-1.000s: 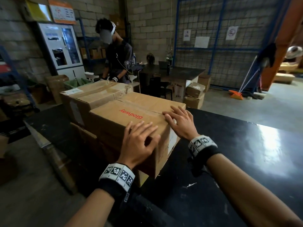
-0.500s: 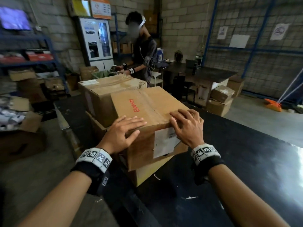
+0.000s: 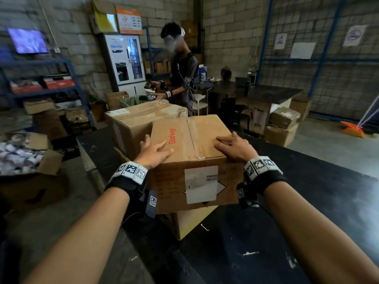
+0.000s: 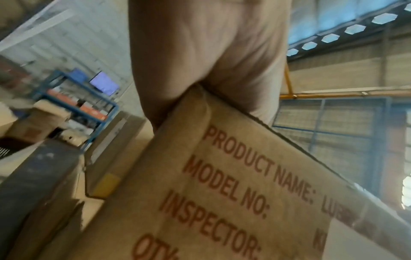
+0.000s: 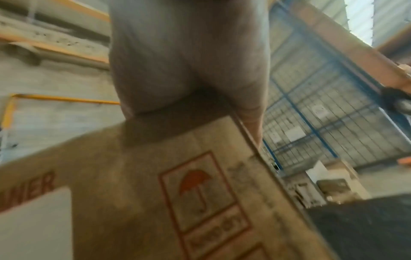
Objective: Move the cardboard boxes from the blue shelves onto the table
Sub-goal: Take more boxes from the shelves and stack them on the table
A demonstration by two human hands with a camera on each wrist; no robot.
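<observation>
A brown cardboard box (image 3: pixel 190 140) printed "Glodway" sits on a flatter box (image 3: pixel 192 222) on the black table (image 3: pixel 307 212). My left hand (image 3: pixel 153 151) lies flat on its top near the left edge, fingers straight. Over at the top's right corner, my right hand (image 3: pixel 233 147) also rests flat. The left wrist view shows the palm (image 4: pixel 211 61) on the box's upper edge (image 4: pixel 233 193). The right wrist view shows my right palm (image 5: pixel 189 61) on the box (image 5: pixel 177 184). A second large box (image 3: pixel 135 117) stands just behind.
Another person (image 3: pixel 182 72) stands behind the boxes, handling something. Blue shelves (image 3: pixel 45 83) with boxes stand at the left, an open carton (image 3: pixel 26 160) on the floor below. More boxes (image 3: pixel 283 124) lie by a dark desk (image 3: pixel 262 93) at the right.
The Glodway box has turned so its labelled end faces me. Both hands have slid to opposite sides of its top. My view has swung left, showing the shelves.
</observation>
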